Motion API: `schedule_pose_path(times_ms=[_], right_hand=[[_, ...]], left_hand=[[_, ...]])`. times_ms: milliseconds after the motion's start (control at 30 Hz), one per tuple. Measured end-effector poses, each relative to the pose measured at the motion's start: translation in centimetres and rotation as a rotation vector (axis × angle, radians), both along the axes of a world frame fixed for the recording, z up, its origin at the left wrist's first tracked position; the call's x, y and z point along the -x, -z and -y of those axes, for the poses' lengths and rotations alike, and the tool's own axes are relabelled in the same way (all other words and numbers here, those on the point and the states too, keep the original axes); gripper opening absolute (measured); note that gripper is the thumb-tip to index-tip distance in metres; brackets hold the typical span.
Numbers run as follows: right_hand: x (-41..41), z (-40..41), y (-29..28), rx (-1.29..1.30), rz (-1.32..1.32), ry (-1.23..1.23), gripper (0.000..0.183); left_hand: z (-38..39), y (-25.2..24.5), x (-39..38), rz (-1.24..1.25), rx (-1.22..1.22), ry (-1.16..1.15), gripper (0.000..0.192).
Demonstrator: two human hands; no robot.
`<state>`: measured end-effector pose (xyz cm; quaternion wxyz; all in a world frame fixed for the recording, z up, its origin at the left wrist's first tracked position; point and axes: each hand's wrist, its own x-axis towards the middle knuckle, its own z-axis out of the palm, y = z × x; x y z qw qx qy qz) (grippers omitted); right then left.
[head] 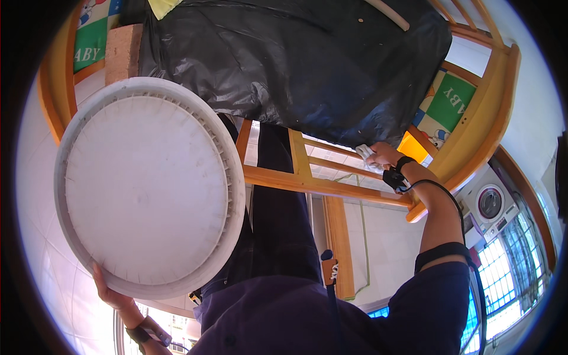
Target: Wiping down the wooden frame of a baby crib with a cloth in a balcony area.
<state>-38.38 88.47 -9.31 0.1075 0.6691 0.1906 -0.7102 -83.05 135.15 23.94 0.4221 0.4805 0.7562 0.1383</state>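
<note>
A large round white plastic lid (146,191), with short ribs around the inside of its raised rim, fills the left of the view. My left hand (111,288) grips its lower rim; some of the fingers are hidden behind it. Over on the right, my right hand (385,155) is closed on a crumpled whitish cloth (370,158). That hand is at the near right edge of a black plastic sheet (301,66), just above the slats of a wooden frame (328,185). A strap and a cable run along the right forearm.
A reddish brick (123,53) stands behind the lid, beside a yellow cloth (162,6). A beige tube (390,13) lies on the sheet. Wooden end rails (488,137) curve up at the right, near a yellow object (412,147). A washing machine (490,202) stands farther off.
</note>
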Motion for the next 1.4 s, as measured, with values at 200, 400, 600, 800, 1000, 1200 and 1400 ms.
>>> schedule_pose_path(times_ms=[200,400,600,800,1000,1200,1400], right_hand=[[0.3,1.0,0.2,0.085,0.073,-0.288,0.029],[3.8,-5.7,0.3,-0.163,-0.057,-0.047,0.027],[3.8,-12.7,-7.1,-0.442,-0.188,0.876,0.029],[6.8,-8.2,-18.4,-0.916,0.258,1.152,0.039],[19.7,0.2,-21.8,-1.255,1.164,1.211,0.032],[23.8,-3.2,-9.4,-0.987,1.685,1.294,0.030],[33.5,-16.3,-9.1,-1.439,1.117,1.157,0.047]], left_hand=[[-0.5,0.2,-0.8,0.057,0.010,0.004,0.050],[-0.8,0.6,-1.7,0.265,0.108,-0.060,0.051],[-0.3,0.4,-3.3,0.407,0.118,0.022,0.050],[0.0,0.9,-2.5,0.614,0.103,0.223,0.047],[0.0,0.7,-2.2,0.724,0.155,0.417,0.048],[-0.2,1.2,-2.9,0.667,0.143,0.574,0.049],[-1.3,0.2,-3.7,0.647,0.148,0.716,0.048]])
